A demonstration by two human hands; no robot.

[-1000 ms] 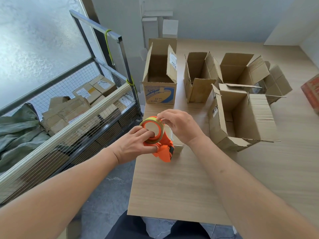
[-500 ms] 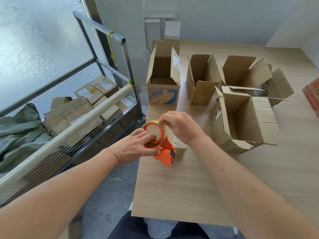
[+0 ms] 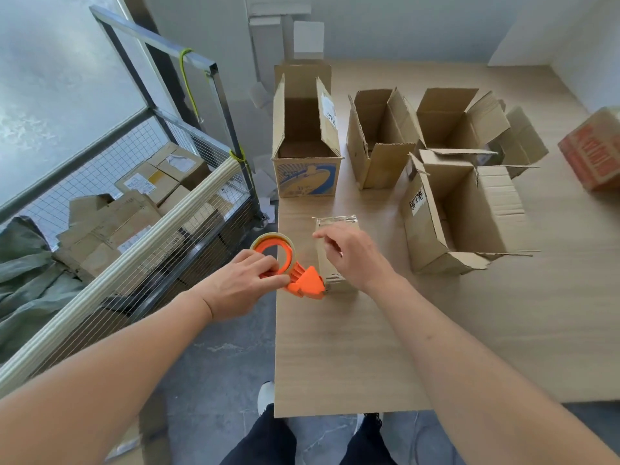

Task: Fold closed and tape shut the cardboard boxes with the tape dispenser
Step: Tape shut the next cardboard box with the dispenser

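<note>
Lifting off the tape roll now: right hand (image 3: 352,255), fingers loosely curled and holding nothing, hovering over the small taped box (image 3: 335,229). Gripping the orange tape dispenser (image 3: 295,273) just left of that box: left hand (image 3: 241,283). Probably finishing this seal; waiting beyond the box, four open cartons (image 3: 379,139).

Taped box (image 3: 335,250) on table (image 3: 369,347); dispenser (image 3: 295,273) left; open boxes (image 3: 379,139) behind.

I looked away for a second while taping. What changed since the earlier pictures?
The right hand left the orange tape dispenser and now hovers over the small taped cardboard box. The left hand still grips the dispenser, tilted lower beside the box. The open cardboard boxes stayed put.
</note>
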